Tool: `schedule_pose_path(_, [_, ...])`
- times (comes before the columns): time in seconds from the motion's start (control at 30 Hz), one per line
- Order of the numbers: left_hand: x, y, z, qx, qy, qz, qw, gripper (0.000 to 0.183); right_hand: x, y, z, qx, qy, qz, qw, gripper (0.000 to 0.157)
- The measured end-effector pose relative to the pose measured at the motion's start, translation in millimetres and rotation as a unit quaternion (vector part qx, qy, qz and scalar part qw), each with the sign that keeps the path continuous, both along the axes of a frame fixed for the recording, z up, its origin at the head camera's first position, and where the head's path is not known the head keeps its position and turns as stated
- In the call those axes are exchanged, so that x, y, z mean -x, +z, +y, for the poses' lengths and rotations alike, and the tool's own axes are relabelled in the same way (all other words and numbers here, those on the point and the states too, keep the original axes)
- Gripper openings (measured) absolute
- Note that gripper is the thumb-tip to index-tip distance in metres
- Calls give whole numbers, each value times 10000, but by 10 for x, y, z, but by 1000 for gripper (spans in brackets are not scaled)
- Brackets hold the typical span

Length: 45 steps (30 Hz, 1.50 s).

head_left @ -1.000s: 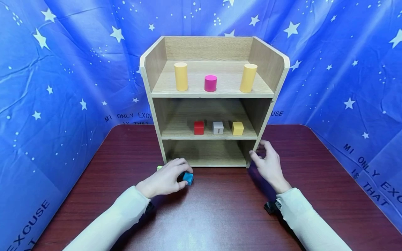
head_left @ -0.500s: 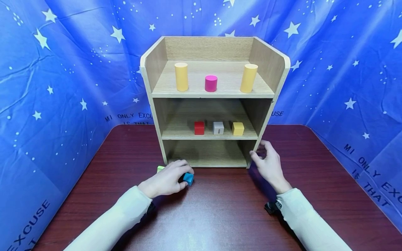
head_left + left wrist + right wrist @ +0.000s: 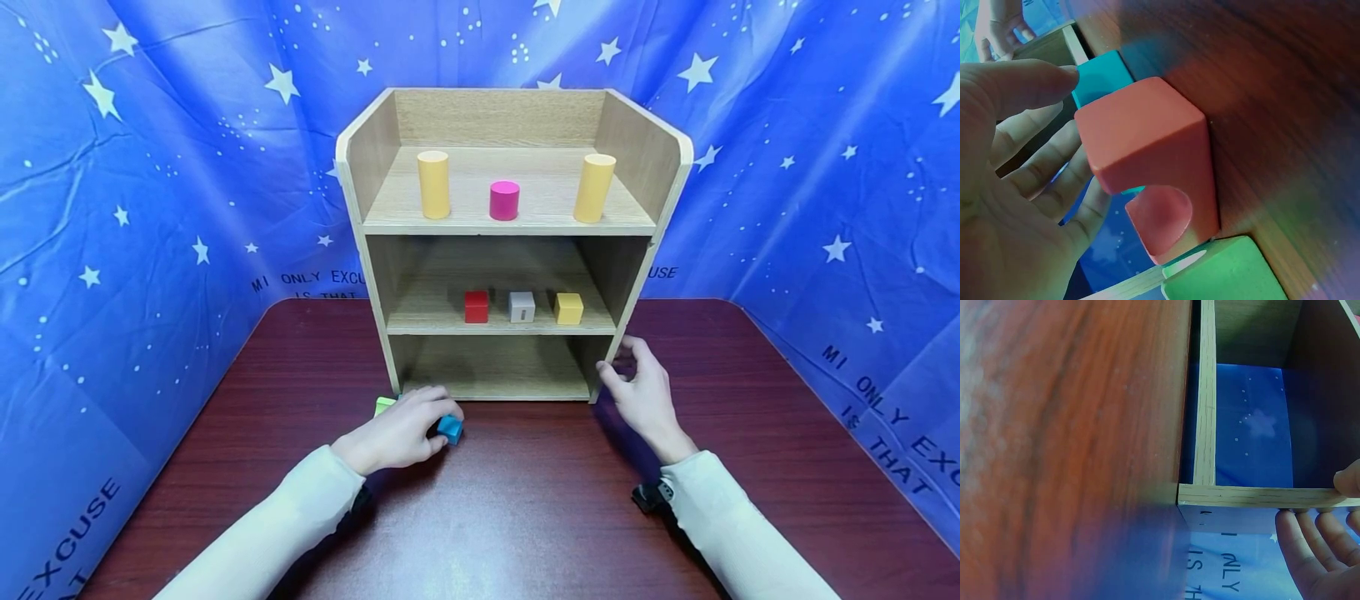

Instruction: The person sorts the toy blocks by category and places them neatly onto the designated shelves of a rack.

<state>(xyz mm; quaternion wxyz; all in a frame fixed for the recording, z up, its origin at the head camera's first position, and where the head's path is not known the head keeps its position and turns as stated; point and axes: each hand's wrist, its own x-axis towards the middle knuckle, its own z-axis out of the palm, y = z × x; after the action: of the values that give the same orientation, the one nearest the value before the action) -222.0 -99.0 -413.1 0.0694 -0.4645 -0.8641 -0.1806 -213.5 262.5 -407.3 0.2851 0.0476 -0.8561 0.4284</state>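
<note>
Curtain [image 3: 795, 200]: "MI ONLY EXCUSE IS THAT"; left hand [image 3: 399, 427] pinches blue block [image 3: 450, 429], right hand [image 3: 642, 400] grips shelf [image 3: 510, 229].

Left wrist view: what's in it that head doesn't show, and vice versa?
Only left wrist: the orange block with its arched notch.

Only head: the yellow cylinders, pink cylinder, red cube, grey cube, yellow cube and sleeves.

Both: the blue block, green block, left hand, right hand, shelf, table and blue backdrop. Left wrist catches only part of the shelf.
</note>
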Motion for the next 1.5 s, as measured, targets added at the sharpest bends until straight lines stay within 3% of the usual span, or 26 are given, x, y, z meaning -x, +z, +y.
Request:
schedule_pose_path(0.37, [19,1,27,175,-43,160,9997,29,-15,15,1,-31,-15,28,10000,37])
schedule_pose_path(0.73, [-10,-5,42,322,132,-196,9992,28,-3,-1,9,33,-10,32,10000,37])
schedule_pose_path(1.5, [-31,-9,58,386,255,-160,9988,27,-1,-1,12,62,47,23,10000,37])
